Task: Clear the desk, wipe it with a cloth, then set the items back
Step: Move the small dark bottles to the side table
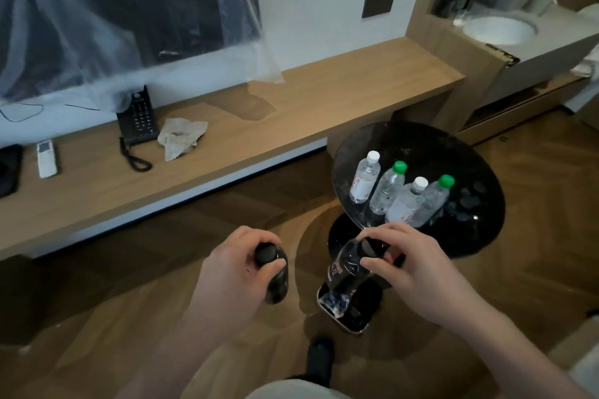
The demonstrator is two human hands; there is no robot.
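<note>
The left hand (241, 264) is gripping a dark bottle (274, 272) by its neck, fingers curled just under the black cap, and is holding it above the wooden floor in front of the round black table (479, 204). The right hand (411, 261) is gripping a second dark bottle (348, 266) near its cap, fingers wrapped round the neck, at the near edge of that table. Below this bottle, beside the table's foot, a small bin (346, 311) is standing on the floor. On the table, four clear water bottles (402, 197) are standing close together in a row, two with white caps and two with green. To the left of the table and beyond it, the long wooden worktop (291, 113) is carrying a crumpled cloth (181, 138), with a black telephone (137, 116) just beside the cloth and a white remote (47, 157) farther left. A wet patch is showing on the worktop nearer the table.
</note>
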